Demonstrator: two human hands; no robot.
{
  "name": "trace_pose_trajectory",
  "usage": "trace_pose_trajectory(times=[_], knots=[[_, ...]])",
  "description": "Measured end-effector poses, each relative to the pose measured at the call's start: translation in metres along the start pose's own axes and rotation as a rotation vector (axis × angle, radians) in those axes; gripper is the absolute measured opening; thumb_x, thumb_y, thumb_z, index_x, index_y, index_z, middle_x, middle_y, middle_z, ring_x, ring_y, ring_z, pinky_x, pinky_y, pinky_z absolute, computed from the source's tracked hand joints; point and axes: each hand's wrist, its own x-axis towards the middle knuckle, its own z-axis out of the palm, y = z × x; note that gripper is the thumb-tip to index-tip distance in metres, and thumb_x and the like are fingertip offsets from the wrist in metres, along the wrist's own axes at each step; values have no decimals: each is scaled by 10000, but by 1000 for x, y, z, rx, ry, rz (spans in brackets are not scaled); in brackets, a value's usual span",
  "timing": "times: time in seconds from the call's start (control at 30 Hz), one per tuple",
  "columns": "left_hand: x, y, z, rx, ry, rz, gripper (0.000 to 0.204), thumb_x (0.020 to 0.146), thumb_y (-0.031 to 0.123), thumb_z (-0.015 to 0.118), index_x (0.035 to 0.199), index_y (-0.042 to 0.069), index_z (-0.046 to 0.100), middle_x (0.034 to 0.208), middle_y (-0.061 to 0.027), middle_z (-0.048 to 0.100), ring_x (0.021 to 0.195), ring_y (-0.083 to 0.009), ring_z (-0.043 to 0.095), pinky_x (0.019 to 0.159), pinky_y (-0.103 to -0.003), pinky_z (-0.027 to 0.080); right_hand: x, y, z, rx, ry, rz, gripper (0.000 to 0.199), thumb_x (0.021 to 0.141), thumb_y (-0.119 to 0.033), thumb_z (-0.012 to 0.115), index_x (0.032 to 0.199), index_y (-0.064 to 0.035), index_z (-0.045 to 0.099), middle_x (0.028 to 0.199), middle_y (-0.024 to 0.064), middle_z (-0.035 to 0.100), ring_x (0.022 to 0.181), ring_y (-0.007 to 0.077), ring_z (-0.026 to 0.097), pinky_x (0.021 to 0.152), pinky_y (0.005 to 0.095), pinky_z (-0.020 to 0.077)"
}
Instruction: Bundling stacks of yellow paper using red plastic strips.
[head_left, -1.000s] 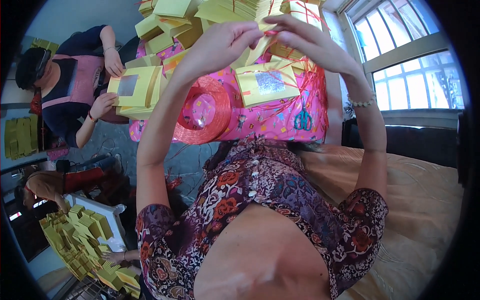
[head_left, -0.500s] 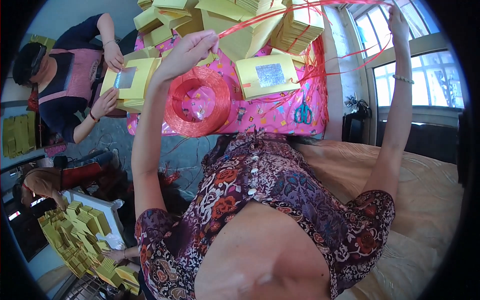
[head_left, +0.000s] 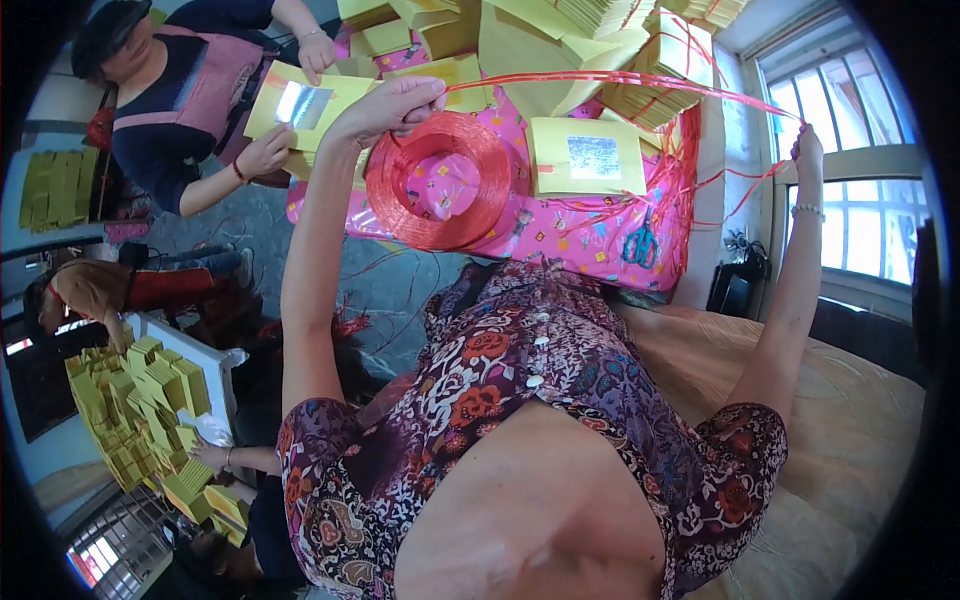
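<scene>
Left grip (head_left: pixel 392 108) near coil (head_left: pixel 495 180) and right grip (head_left: pixel 808 150) before window (head_left: pixel 868 235) hold red strands (head_left: pixel 640 77)

the pink-covered table (head_left: pixel 580 250) bears a red coil (head_left: pixel 484 180), yellow stacks (head_left: pixel 655 55) and teal scissors (head_left: pixel 640 246).

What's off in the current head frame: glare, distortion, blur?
Head view: window glares, and the right hand looks dim against it; head view: silver patch glints on the yellow paper; head view: fisheye bending grows toward the black rim; head view: red string and scissors readable, no heavy blur.
</scene>
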Motion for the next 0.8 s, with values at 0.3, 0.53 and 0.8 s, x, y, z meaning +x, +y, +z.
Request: trace_pose_trajectory(times=[0.3, 0.53, 0.8], knots=[[0, 4, -4, 203, 101, -47, 298, 966, 367, 461, 806, 129, 538, 539, 124, 311, 429, 1, 232, 388, -183, 177, -121, -37, 72, -1052, -57, -1043, 326, 938, -235, 426, 1135, -28, 584, 1144, 221, 587, 1047, 342, 578, 900, 417, 453], [-9, 30, 35, 346, -5, 77, 318, 948, 396, 475, 785, 139, 568, 558, 114, 341, 475, 2, 280, 418, -173, 186, -398, -101, 215, -22, -746, -1424, 296, 934, -245, 517, 1155, -52, 555, 1051, 163, 629, 927, 291, 630, 767, 386, 505], [-70, 7, 2, 166, 11, 16, 315, 958, 387, 467, 839, 116, 576, 579, 102, 367, 487, -6, 290, 435, -178, 202, -433, -112, 227, -225, -919, -1035, 252, 960, -256, 441, 991, -41, 570, 744, 191, 616, 735, 394, 605, 671, 454, 484]])
